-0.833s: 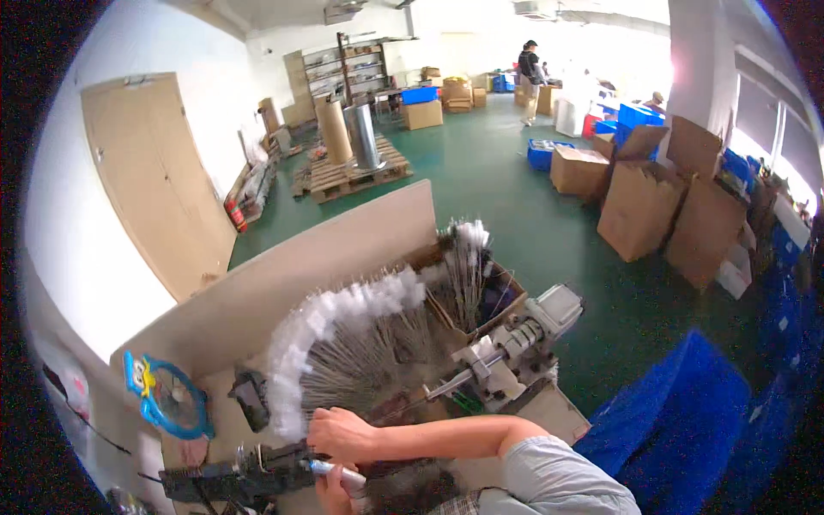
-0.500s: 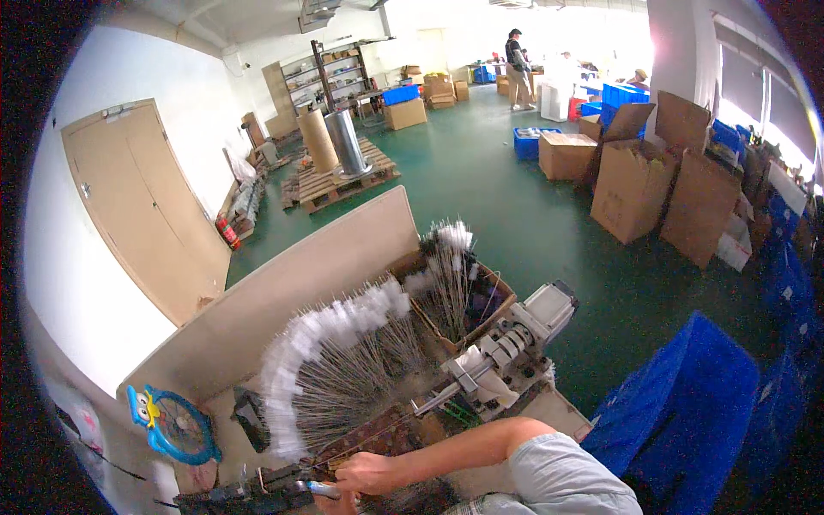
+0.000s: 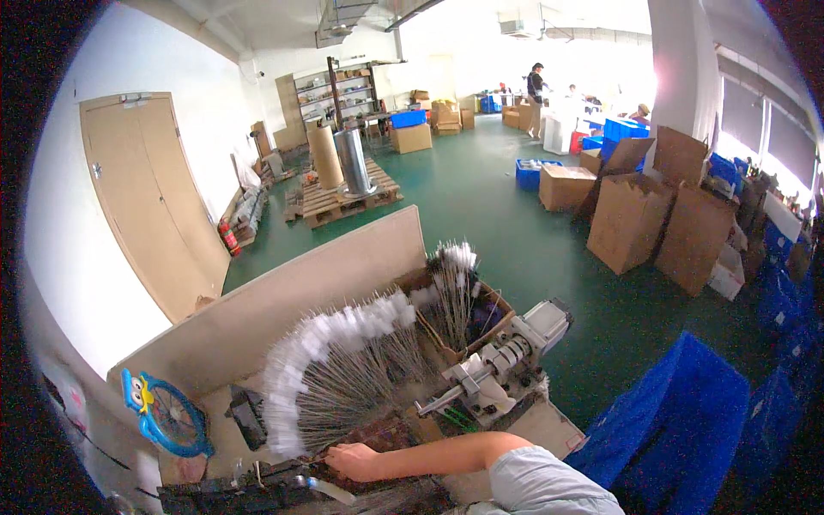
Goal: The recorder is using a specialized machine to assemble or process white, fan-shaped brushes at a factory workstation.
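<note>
My right hand (image 3: 350, 462) reaches in from the lower right, fingers curled together at the front edge of a fan of thin wire-stemmed brushes (image 3: 360, 365) with white tips. Whatever is between the fingers is too small to make out. Just nearer lies a dark machine bench part (image 3: 249, 487) with a pale, shiny handle-like piece (image 3: 330, 490). No part of my left hand shows. To the right of the brushes stands a metal machine (image 3: 498, 369) with a rod and motor.
A cardboard box (image 3: 493, 342) holding more brushes sits behind the fan. A beige panel (image 3: 283, 287) bounds the bench. On the left is a blue cartoon-shaped fan (image 3: 176, 422); on the right, a blue bin (image 3: 665, 425). Cartons (image 3: 631, 223) and a person (image 3: 535, 99) are farther off.
My right hand has moved from the pale handle-like piece to the edge of the brushes. Fingers seen below it earlier are out of sight. The head view has tilted up slightly.
</note>
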`<state>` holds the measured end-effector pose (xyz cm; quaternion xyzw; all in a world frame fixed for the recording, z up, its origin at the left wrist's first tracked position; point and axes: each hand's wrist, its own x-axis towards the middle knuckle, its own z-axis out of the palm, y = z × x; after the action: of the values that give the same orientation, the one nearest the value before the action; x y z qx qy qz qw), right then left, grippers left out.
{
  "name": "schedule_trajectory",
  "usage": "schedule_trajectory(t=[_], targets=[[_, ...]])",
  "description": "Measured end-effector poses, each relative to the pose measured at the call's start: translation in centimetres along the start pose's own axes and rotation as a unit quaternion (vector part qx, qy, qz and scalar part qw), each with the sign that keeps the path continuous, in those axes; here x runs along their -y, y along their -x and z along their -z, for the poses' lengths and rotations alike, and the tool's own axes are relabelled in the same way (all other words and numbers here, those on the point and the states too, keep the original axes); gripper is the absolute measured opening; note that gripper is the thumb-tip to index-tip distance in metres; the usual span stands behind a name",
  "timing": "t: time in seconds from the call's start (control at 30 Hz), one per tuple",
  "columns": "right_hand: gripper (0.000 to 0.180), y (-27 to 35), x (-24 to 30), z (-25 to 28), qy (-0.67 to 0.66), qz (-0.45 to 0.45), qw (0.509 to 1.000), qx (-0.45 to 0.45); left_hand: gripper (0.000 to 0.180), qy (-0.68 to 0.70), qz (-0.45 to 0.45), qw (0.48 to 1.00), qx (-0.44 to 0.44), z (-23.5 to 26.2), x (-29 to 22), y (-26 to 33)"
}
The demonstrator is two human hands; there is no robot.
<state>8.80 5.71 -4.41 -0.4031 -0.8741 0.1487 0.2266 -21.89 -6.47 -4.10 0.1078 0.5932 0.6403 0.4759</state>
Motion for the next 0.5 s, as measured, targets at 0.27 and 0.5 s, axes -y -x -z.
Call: schedule_trajectory(t=[0.27,0.5], targets=[[0.02,1.0,0.2,2.0,-0.048,-0.05,0.98,0.185,0.023,-0.241,-0.28,0.884,0.285,8.1,4.5,-9.2],[0.014,2.8,1.1,4.3,-0.103,0.073,0.987,0.098,0.026,0.156,0.129,0.977,0.061,1.1,0.0,-1.0]])
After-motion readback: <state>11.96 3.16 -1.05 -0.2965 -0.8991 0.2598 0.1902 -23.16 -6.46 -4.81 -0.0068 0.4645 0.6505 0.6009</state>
